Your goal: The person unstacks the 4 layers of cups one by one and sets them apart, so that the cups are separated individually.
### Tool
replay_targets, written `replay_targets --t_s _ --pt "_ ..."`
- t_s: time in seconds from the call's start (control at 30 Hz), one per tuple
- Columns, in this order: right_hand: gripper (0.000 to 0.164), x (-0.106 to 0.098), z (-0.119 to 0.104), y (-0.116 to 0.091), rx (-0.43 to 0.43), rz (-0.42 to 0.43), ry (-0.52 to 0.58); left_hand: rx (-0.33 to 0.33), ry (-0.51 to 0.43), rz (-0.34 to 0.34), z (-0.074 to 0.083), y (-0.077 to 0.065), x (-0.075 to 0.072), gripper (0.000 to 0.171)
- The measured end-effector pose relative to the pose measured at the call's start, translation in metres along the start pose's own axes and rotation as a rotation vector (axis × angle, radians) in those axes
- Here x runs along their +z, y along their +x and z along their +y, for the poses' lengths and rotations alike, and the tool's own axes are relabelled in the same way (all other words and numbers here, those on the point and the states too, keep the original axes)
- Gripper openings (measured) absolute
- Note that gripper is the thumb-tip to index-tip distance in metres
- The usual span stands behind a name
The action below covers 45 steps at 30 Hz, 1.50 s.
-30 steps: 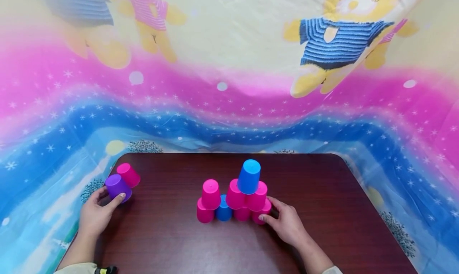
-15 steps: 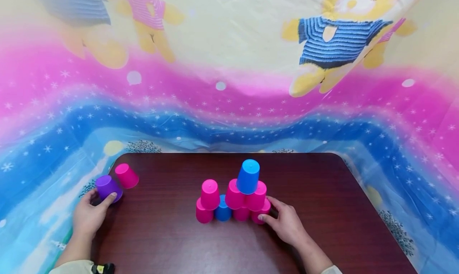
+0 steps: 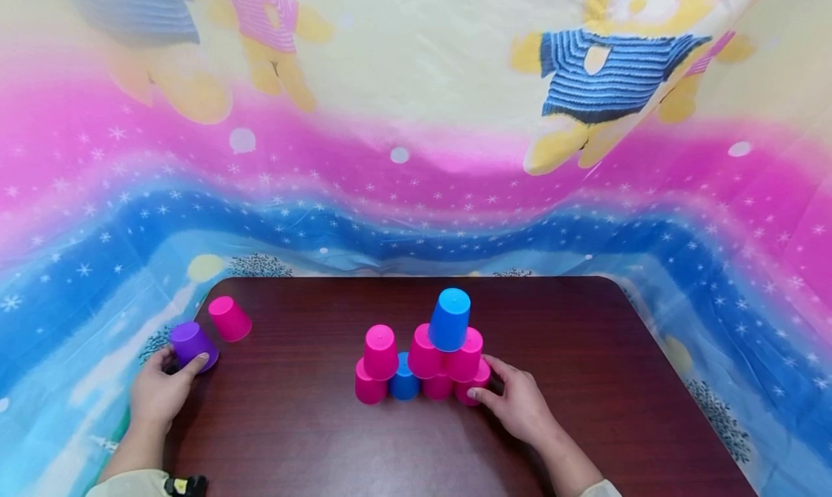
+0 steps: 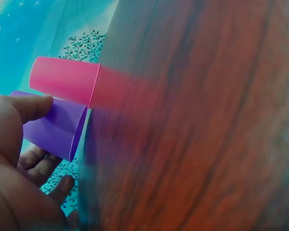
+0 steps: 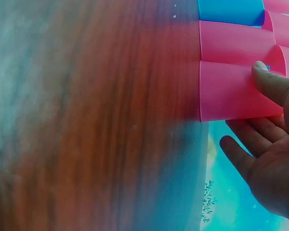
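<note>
My left hand [image 3: 159, 392] grips an upside-down purple cup [image 3: 193, 347] at the table's left edge, thumb on its near side and fingers behind. A pink cup [image 3: 230, 319] stands upside down just beyond it. In the middle, several upside-down cups form a stack, among them a blue cup [image 3: 404, 378] in the bottom row. Above it are a lone pink cup [image 3: 380, 352] on the left and two more pink ones bearing a blue cup [image 3: 450, 320]. My right hand [image 3: 520, 403] holds the bottom row's rightmost pink cup [image 5: 231, 94] between thumb and fingers.
The dark brown wooden table [image 3: 292, 439] has rounded far corners. A printed cloth [image 3: 416, 215] with bears and snowflakes hangs behind it and along both sides. In the left wrist view, the purple cup overlaps the table's edge.
My left hand has moved left and slightly nearer with the purple cup, opening a gap to the pink cup there. The right hand and the stack have stayed in place.
</note>
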State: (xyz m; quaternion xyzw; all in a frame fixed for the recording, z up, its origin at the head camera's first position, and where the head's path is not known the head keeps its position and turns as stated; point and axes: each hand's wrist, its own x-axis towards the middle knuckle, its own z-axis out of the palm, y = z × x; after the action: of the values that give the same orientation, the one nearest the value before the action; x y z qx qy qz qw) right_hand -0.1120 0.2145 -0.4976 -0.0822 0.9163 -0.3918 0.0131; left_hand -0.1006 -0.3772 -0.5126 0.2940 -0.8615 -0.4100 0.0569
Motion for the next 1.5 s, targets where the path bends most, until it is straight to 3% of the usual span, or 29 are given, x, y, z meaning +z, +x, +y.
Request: replay_targets --t_s 0.53,1.03,1.5 --pt "0.067 -0.001 -0.002 0.001 0.005 -0.006 0.009 -0.039 0.051 -0.034 -0.006 0.003 0.001 0.1" --pt "0.068 -0.001 -0.002 -0.002 0.019 -0.001 0.002 -0.019 -0.03 -0.032 0.0 -0.001 -0.004 0.103" --pt "0.069 -0.001 0.0 -0.002 0.021 -0.004 0.011 0.045 -0.101 0.057 0.03 -0.009 -0.012 0.091"
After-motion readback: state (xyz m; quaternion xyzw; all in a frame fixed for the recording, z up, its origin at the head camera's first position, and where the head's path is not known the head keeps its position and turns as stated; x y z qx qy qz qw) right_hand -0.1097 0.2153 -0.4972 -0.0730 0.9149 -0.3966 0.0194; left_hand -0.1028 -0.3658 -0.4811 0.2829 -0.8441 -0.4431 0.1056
